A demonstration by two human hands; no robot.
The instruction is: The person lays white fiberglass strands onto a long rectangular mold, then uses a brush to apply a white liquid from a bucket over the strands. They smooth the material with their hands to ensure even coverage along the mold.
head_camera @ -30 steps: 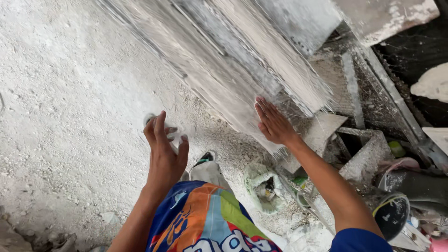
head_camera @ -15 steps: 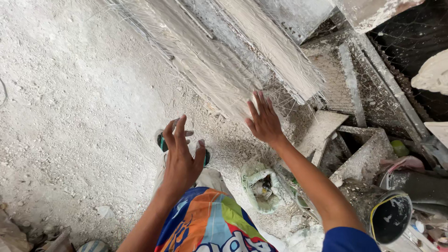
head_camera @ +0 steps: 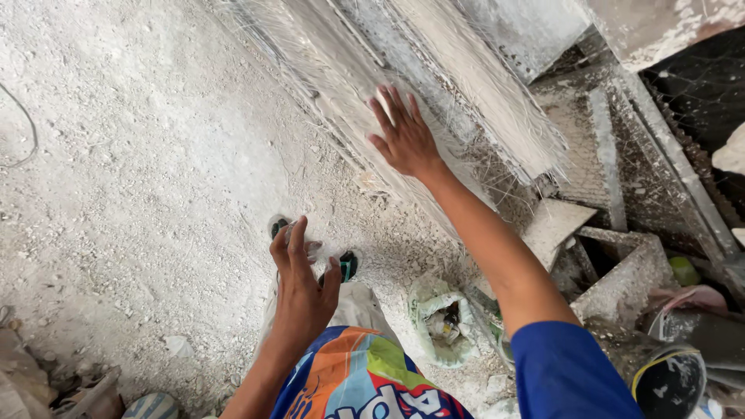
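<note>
Two hands in view, both the person's own, listed from the body outward.

Item, nearest: blue sleeve (head_camera: 566, 372) on the right arm and multicoloured shorts (head_camera: 357, 376) at the lower edge.

Item: left hand (head_camera: 303, 291), back to the camera, hanging above the feet. Its fingers (head_camera: 298, 237) are loosely spread and slightly curled; whether a small pale wad lies in the palm cannot be told. Beyond the fingertips sit dark shoes with green trim (head_camera: 348, 265) on the dusty floor (head_camera: 140, 171).

Item: white plaster-crusted bag (head_camera: 438, 318), mouth open, on the floor just right of the legs, with rubble around it.

Item: black bucket with yellow rim (head_camera: 671, 384), lower right corner, beside broken grey slabs (head_camera: 621, 271).

Item: right hand (head_camera: 405, 140), arm stretched forward, palm laid flat on the fibre sheet (head_camera: 349, 85). Fingers (head_camera: 388, 105) are extended and a little apart, gripping nothing, pressed onto the surface.

Item: the fibre sheet, a whitish mat of glassy strands draped over a long sloping panel. Its long axis runs diagonally from upper left toward lower right; the strands follow the same line and fray out at the lower right end. The sheet lies directly beneath the right fingers, touching them, and well apart from the left hand.

Item, farthest: dark wire mesh (head_camera: 698, 85), upper right.
</note>
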